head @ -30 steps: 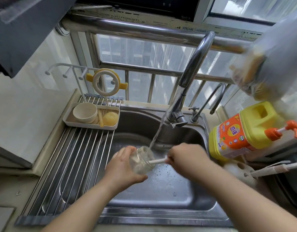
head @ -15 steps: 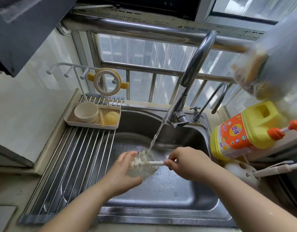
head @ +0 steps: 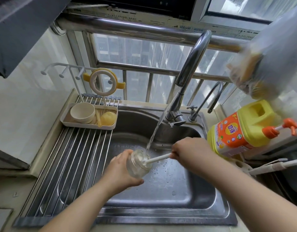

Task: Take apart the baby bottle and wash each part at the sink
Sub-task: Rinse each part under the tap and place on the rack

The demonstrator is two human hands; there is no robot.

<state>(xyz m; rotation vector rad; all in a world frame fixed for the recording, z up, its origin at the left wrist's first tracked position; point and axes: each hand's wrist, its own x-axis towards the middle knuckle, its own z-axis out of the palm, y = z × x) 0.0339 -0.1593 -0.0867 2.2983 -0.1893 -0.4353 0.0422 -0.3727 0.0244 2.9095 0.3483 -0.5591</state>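
Observation:
My left hand (head: 120, 171) grips the clear glass bottle body (head: 138, 164) over the steel sink (head: 161, 211), mouth tilted up to the right. My right hand (head: 186, 149) holds the white handle of a bottle brush (head: 158, 158), whose head is inside the bottle. Water runs from the tap (head: 175, 117) and lands at the bottle's mouth. A beige tray (head: 87, 126) at the back left holds a cream cap (head: 82, 113) and a yellow nipple (head: 108, 118). A cream-and-yellow collar ring (head: 103, 83) hangs on the white rack above the tray.
A roll-up steel drying rack (head: 69, 164) covers the sink's left side. A yellow detergent jug with an orange pump (head: 241, 128) stands on the right, next to another white brush handle (head: 270, 166). A small second tap (head: 203, 106) sits behind the main one.
My right hand has drawn the brush partly out to the right, so more white handle shows. The bottle has dropped slightly lower in the sink.

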